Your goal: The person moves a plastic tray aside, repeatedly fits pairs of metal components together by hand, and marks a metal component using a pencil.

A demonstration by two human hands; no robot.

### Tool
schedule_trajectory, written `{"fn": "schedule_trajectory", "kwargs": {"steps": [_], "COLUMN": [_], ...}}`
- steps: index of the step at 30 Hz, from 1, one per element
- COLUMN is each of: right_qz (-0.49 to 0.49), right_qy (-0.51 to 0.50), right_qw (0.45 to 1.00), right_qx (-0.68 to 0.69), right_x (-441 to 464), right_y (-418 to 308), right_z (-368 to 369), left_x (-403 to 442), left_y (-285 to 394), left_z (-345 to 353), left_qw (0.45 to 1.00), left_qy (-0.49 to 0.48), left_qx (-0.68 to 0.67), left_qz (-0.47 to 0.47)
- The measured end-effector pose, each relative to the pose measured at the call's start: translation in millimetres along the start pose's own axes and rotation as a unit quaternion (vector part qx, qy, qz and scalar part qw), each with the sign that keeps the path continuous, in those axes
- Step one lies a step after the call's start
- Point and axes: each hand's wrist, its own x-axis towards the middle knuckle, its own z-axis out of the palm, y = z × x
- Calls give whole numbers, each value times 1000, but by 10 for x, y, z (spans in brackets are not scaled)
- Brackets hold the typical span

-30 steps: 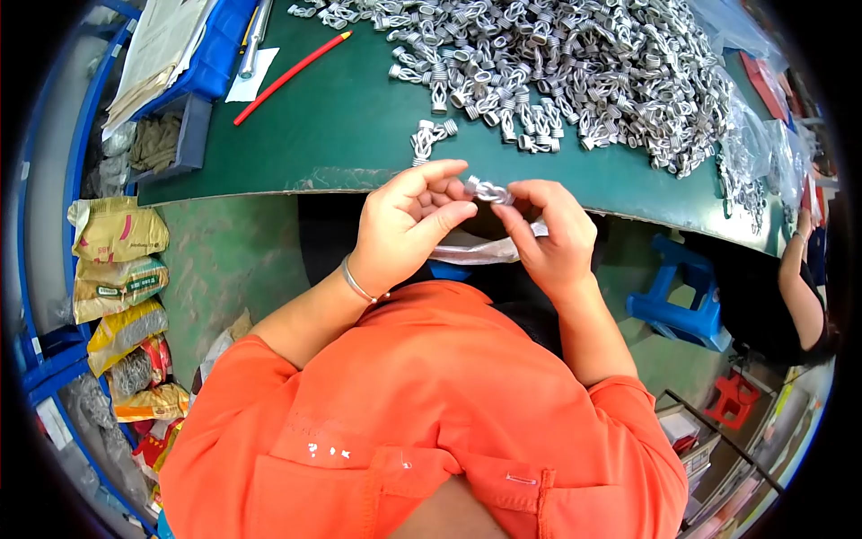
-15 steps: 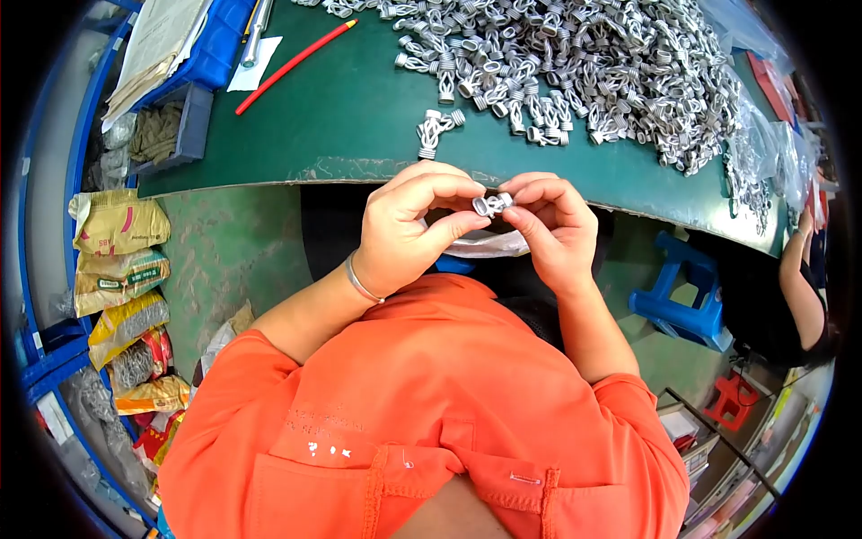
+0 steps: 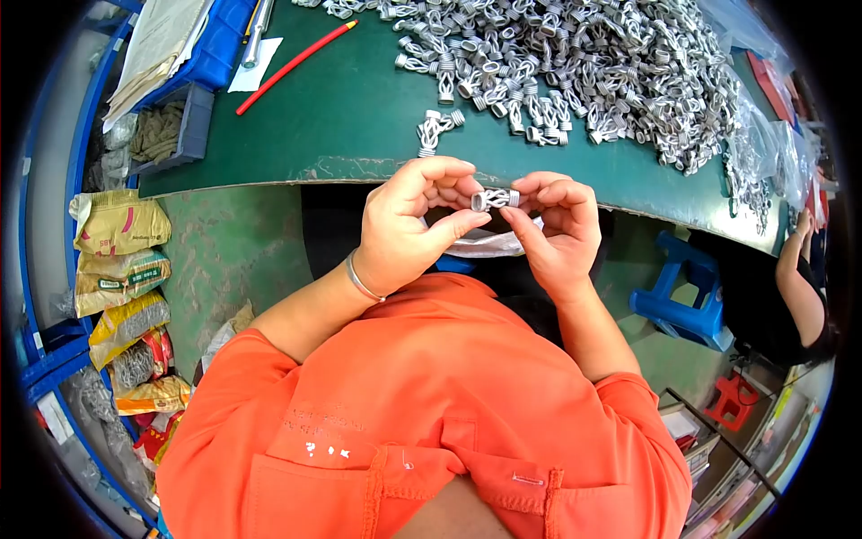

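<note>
A small grey part with a ribbed end and open twisted strands is held just off the table's front edge. My left hand pinches its left end between thumb and fingers. Around the right end, the thumb and bent fingers of my right hand close on the same part. Below the hands shows a whitish plastic bag, partly hidden. A few similar parts lie near the edge of the green table, in front of a large heap of them.
A red pencil lies on the table, left of the heap. Further left stand a grey bin with cloth and a blue tray. Plastic bags and another person's arm are at right, near a blue stool.
The grey part has been turned so that more of its length shows between my hands. My right fingers have drawn slightly to the right, uncovering its ribbed end.
</note>
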Motion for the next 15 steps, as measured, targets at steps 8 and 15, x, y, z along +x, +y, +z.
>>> {"fn": "schedule_trajectory", "kwargs": {"steps": [8, 15], "right_qz": [-51, -46], "right_qy": [-13, -24], "right_qw": [998, 994], "right_qx": [-36, -92], "right_x": [2, 67], "right_y": [-23, -124], "right_z": [-2, -65], "left_x": [23, 53], "left_y": [-60, 21], "left_z": [-67, -116], "left_qw": [991, 952], "left_qy": [-40, -46], "left_qx": [127, 280], "left_qz": [24, 113]}}
